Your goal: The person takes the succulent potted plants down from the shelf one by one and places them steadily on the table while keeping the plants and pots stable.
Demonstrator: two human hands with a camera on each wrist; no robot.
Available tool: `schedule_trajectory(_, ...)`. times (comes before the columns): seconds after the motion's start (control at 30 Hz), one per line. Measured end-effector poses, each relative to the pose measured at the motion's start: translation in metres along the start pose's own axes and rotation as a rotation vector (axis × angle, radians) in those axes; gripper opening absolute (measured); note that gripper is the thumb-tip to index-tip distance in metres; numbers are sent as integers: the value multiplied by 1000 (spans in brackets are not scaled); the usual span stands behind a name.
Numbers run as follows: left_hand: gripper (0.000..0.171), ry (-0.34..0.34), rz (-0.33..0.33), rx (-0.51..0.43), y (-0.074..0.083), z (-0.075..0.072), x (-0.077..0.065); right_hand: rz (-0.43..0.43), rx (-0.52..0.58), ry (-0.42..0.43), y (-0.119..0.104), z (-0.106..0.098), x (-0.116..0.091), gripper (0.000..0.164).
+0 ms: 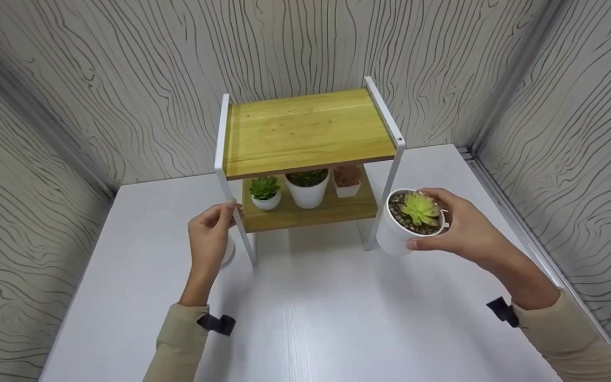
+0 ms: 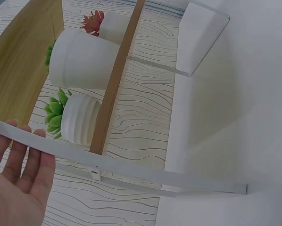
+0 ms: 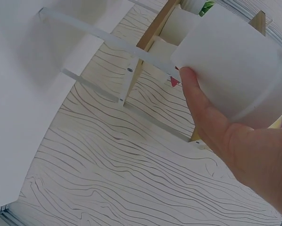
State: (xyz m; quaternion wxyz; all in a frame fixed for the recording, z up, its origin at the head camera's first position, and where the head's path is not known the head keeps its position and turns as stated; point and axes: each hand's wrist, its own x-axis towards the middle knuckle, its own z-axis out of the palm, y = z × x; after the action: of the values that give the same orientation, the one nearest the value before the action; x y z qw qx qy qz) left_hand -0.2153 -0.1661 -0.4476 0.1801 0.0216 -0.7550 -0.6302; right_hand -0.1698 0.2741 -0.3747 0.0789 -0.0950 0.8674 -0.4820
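My right hand (image 1: 459, 228) holds a white pot with a light-green succulent (image 1: 420, 208), thumb and fingers spread around its sides. The pot is raised beside the shelf's right front leg; its smooth outer wall (image 3: 240, 66) fills much of the right wrist view. With my left hand (image 1: 211, 225) I grip the white left front post (image 2: 75, 153) of a two-tier wooden shelf (image 1: 308, 130). On the lower board stand a small ribbed pot with a green succulent (image 1: 265, 193), a larger white pot (image 1: 308, 190) and a small pot with a reddish plant (image 1: 347, 181).
Behind my left hand, a round white object (image 1: 228, 253) shows partly beside the shelf's left leg. The shelf stands on a white table (image 1: 305, 318), with wood-patterned panels (image 1: 167, 79) at the back and sides. The top board is bare.
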Motion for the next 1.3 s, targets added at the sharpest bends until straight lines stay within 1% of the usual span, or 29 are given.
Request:
schedule_trajectory(0.2,29,-5,2,9,0,0,0,7,-7,26,7,-3,1,94)
schedule_trajectory(0.5,28,0,-19,22,0,-1,0,34,-30,67,20,-2,9,92)
schedule_trajectory(0.57,29,0,-25,24,0,-1,0,40,-39,83,23,-2,10,93)
schedule_trajectory(0.8,24,-14,11,3,-1,-2,-1,59,-68,117,32,-2,16,100)
schedule_trajectory(1.03,24,-12,-2,12,0,-2,-1,99,-72,139,44,-4,23,104)
schedule_trajectory(1.3,26,-9,-21,14,0,-2,0,102,-83,185,60,-6,35,106)
